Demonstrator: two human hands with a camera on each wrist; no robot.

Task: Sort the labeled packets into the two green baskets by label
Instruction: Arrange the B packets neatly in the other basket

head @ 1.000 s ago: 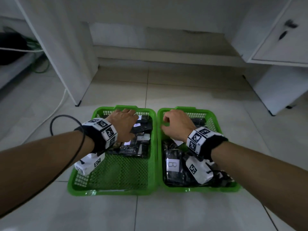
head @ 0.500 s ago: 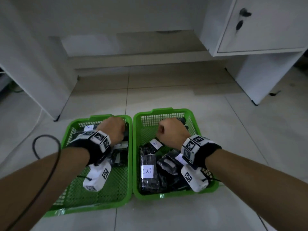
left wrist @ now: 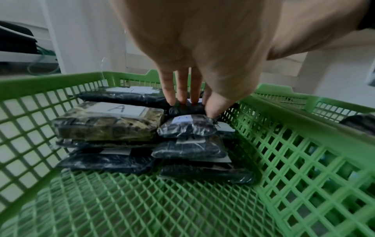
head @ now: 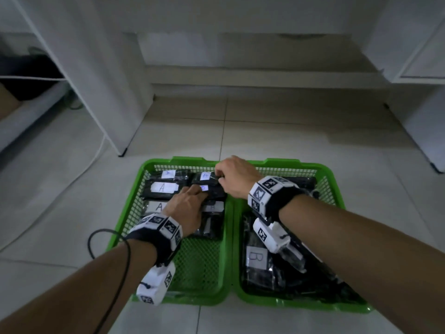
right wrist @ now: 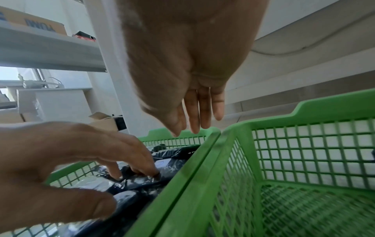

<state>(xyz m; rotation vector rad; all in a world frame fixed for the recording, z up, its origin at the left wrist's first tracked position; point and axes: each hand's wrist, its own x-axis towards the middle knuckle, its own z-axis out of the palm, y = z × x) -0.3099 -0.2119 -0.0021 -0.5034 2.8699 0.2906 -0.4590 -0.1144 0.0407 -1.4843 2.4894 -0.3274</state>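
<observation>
Where packets read A (head: 161, 188), left basket (head: 144, 169), B packet (head: 256, 256) right

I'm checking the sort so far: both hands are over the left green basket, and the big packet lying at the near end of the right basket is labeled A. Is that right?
Not quite. The head view shows that the big packet at the near end of the right basket is labeled B, not A. The rest holds: the left hand and the right hand are both over the left basket.
</observation>
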